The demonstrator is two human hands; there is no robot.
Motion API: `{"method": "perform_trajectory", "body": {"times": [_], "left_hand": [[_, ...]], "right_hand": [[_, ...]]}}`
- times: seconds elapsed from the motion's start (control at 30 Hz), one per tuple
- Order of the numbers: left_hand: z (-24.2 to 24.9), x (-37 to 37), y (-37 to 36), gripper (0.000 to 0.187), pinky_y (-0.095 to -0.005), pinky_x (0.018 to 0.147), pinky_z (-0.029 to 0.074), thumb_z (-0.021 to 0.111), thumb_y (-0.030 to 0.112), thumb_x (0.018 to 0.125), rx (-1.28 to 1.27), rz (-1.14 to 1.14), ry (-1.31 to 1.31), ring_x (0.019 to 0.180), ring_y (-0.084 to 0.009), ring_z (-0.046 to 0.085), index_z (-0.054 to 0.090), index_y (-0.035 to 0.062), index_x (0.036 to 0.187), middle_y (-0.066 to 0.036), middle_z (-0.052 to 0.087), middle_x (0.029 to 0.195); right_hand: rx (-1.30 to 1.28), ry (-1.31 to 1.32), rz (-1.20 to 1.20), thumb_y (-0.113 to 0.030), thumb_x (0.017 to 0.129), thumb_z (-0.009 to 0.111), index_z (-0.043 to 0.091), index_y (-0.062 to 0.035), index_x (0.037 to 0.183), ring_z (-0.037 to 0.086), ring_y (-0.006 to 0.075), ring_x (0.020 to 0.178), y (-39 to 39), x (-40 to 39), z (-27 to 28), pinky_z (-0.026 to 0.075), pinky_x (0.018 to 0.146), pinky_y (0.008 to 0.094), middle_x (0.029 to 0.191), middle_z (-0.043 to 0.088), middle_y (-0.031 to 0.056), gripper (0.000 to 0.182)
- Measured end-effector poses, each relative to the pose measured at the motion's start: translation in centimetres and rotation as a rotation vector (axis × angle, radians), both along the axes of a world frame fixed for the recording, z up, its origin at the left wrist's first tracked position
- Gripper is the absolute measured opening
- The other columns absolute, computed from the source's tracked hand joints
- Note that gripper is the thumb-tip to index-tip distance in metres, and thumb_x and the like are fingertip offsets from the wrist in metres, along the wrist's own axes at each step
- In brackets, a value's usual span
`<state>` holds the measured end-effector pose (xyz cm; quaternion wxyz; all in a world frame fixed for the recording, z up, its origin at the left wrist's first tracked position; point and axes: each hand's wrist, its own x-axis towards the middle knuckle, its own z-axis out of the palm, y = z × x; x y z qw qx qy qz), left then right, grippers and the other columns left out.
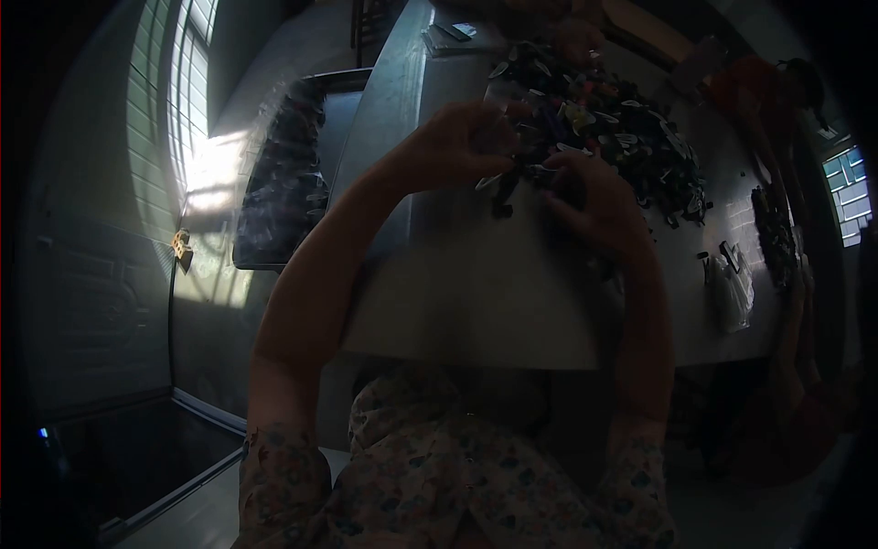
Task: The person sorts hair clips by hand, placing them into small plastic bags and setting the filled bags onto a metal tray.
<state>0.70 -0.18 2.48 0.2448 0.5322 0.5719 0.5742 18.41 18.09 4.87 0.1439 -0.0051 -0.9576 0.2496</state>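
**Sorting small clips at a dim worktop: what I'd watch for**

Starting at the far left, there's a bright window, and next to it a dark tray full of small pieces sitting beside the worktop.

Moving in, the left hand is raised over the worktop with its fingers pinched together on a small dark piece, right at the near edge of the big pile. It's too dim to say exactly what the piece is, it looks like a little clip. The right hand is just beside it, fingers curled and pressing on the same piece or its neighbours; I can't tell whether it's really grasping anything.

Behind both hands sits the pile of mixed clips, and further right a smaller dark heap and a pale bag.

My guess at the risks: the light is poor and the bits are tiny and tangled, so a pinch could slip and drop the piece, or pulling one could drag others off the pile toward the worktop edge.
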Motion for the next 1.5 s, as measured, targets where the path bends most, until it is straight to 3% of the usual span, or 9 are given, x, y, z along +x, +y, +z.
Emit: {"method": "perform_trajectory", "body": {"times": [0.2,0.27,0.37,0.7,0.77,1.2,1.3,1.37,1.5], "left_hand": [[-0.1,-0.1,0.0,0.062,-0.0307,0.093,0.052,0.071,-0.005,0.083,-0.017,0.009,0.04,0.099,-0.0128,0.064,0.048,0.0046,0.14,-0.003,0.068,0.102],[-0.3,-0.3,0.1,0.062,-0.0308,0.093,0.052,0.071,-0.005,0.083,-0.008,0.007,0.033,0.099,-0.013,0.064,0.048,0.0045,0.14,-0.003,0.068,0.101],[-0.4,-0.3,0.1,0.063,-0.031,0.092,0.052,0.071,-0.004,0.083,0.008,-0.032,0.025,0.099,-0.0132,0.064,0.048,0.0038,0.141,-0.004,0.068,0.1],[0.1,-0.1,0.0,0.06,-0.0298,0.09,0.052,0.07,-0.003,0.085,-0.033,-0.008,0.043,0.097,-0.0122,0.064,0.047,0.0029,0.14,-0.003,0.068,0.097],[-0.1,-0.1,0.0,0.06,-0.0297,0.09,0.052,0.07,-0.003,0.085,-0.024,-0.01,0.049,0.097,-0.0118,0.064,0.047,0.0028,0.14,-0.002,0.068,0.097],[0.9,0.7,-0.3,0.057,-0.0295,0.087,0.053,0.074,-0.001,0.081,-0.069,0.06,0.136,0.094,-0.0109,0.063,0.053,0.0012,0.134,-0.003,0.067,0.1],[0.5,0.4,-0.2,0.05,-0.0309,0.087,0.053,0.074,0.002,0.081,-0.054,0.102,0.212,0.097,-0.0127,0.064,0.056,0.0021,0.127,-0.004,0.067,0.105],[0.2,0.1,-0.2,0.045,-0.0316,0.086,0.053,0.074,0.004,0.081,-0.027,0.116,0.258,0.098,-0.0138,0.065,0.058,0.0025,0.124,-0.005,0.068,0.108],[1.1,1.1,-0.2,0.047,-0.0336,0.088,0.052,0.071,0.008,0.083,-0.154,0.117,0.256,0.104,-0.0177,0.065,0.055,0.0039,0.127,-0.01,0.066,0.117]], "right_hand": [[-0.085,-0.012,-0.009,-0.014,0.078,0.075,0.066,-0.0098,0.108,0.065,0.0261,0.093,0.3,0.0,-0.5,0.052,0.079,0.0371,0.096,0.068,0.0082,0.031],[0.205,0.162,0.002,-0.016,0.079,0.074,0.067,-0.009,0.102,0.065,0.0273,0.092,-0.1,-0.3,-1.3,0.051,0.08,0.0383,0.094,0.067,0.0081,0.025],[0.284,0.111,-0.002,-0.016,0.08,0.072,0.067,-0.0084,0.096,0.064,0.0287,0.089,-0.7,-0.7,-1.9,0.05,0.079,0.0402,0.09,0.065,0.0088,0.018],[0.062,0.129,-0.052,-0.013,0.083,0.069,0.066,-0.0079,0.094,0.064,0.0285,0.088,-1.5,-1.0,-1.7,0.051,0.076,0.0402,0.088,0.064,0.0091,0.013],[0.049,0.253,-0.11,-0.012,0.083,0.069,0.066,-0.0072,0.096,0.065,0.0282,0.088,-1.9,-1.5,-2.0,0.052,0.075,0.0394,0.09,0.065,0.0088,0.014],[0.251,0.278,-0.068,-0.009,0.08,0.069,0.062,-0.0076,0.094,0.063,0.0286,0.09,-1.6,-2.4,-3.4,0.052,0.076,0.0397,0.091,0.063,0.0098,0.016],[0.179,0.32,-0.047,-0.008,0.082,0.07,0.063,-0.0072,0.098,0.064,0.0249,0.083,-1.2,-1.6,-2.1,0.052,0.072,0.0364,0.092,0.064,0.0088,0.018],[-0.235,0.318,-0.155,-0.004,0.082,0.07,0.064,-0.0065,0.101,0.063,0.0202,0.075,-1.5,-0.9,-0.7,0.052,0.067,0.0337,0.091,0.064,0.0072,0.02],[-0.457,0.289,-0.237,0.0,0.08,0.072,0.066,-0.0067,0.102,0.063,0.0174,0.073,-3.4,0.3,1.8,0.051,0.064,0.0318,0.091,0.065,0.0065,0.024]]}}
